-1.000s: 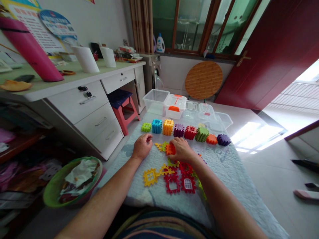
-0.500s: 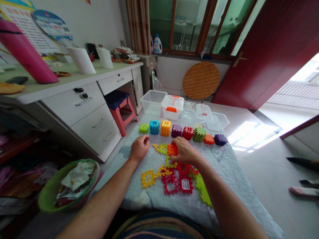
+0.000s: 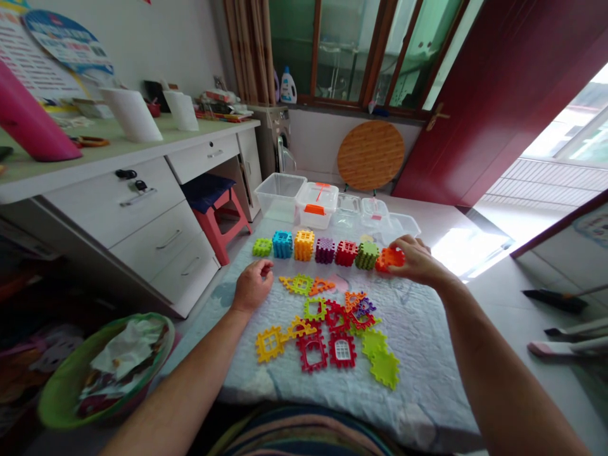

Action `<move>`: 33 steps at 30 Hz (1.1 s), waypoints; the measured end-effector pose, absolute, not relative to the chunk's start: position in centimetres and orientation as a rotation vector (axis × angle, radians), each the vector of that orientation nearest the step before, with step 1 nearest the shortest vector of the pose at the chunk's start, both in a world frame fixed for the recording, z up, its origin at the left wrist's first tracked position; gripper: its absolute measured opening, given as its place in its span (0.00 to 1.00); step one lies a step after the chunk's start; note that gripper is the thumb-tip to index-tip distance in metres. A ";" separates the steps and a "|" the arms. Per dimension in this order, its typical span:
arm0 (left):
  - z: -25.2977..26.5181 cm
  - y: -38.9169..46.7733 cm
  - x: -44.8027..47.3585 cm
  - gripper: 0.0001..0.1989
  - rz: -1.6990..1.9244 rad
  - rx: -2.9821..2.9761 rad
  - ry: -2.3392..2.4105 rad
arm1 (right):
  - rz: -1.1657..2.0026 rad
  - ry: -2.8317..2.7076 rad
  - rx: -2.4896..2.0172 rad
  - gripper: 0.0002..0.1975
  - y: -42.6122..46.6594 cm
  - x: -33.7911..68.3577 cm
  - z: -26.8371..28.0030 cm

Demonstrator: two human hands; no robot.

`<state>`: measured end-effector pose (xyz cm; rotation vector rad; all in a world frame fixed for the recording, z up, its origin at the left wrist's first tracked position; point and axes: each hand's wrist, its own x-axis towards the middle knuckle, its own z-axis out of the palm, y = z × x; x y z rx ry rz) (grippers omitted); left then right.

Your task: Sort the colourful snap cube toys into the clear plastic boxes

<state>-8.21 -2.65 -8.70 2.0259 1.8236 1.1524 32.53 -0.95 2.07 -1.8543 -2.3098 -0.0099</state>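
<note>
1. The person's right hand (image 3: 417, 259) is closed in a pinch, thumb and fingers on a bright orange notched plastic piece (image 3: 395, 256) – I cannot tell whether it is one piece or several.
2. That piece is at the short orange plastic stack (image 3: 382, 263); whether the two touch is hard to see.
3. Taking twelve as straight away from the person, a row runs toward nine o'clock from there: an olive-green notched stack (image 3: 367, 256), a red notched stack (image 3: 347, 254), a purple dotted stack (image 3: 325, 251), a taller yellow-orange stack (image 3: 304, 246), a blue stack (image 3: 282, 245) and a low lime-green stack (image 3: 262, 247).
4. The person's left hand (image 3: 253, 286) rests on the pale blue quilted cloth (image 3: 422, 361), fingers loosely curled – its palm is hidden, so I cannot tell if anything is inside.
5. At its three o'clock lie a flat lime-green window square (image 3: 300, 285) and, next along, a flat orange triangle (image 3: 322, 287).
6. Around eight o'clock from the right hand are a flat yellow window square (image 3: 270, 344) and a red frame with a white window (image 3: 342, 350).
7. Beyond the row, toward ten o'clock, stands a clear plastic box with an orange latch (image 3: 319, 208).
</note>
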 end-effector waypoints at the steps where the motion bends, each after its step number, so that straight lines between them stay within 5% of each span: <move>1: -8.7 -2.6 -8.2 0.10 1.153 2.024 1.824 | -0.027 -2.296 -1.891 0.20 -0.2 33.5 1.9; 19: -9.0 -2.5 -8.4 0.10 1.127 2.023 1.859 | 0.072 -2.394 -2.048 0.24 3.5 34.3 -2.0; 25: -9.0 -2.5 -8.4 0.10 1.137 2.008 1.854 | -0.007 -2.269 -2.022 0.33 1.9 34.3 -0.8; 33: -8.9 -2.5 -8.4 0.11 1.152 1.993 1.845 | 0.057 -1.959 -1.651 0.18 -5.7 31.2 1.1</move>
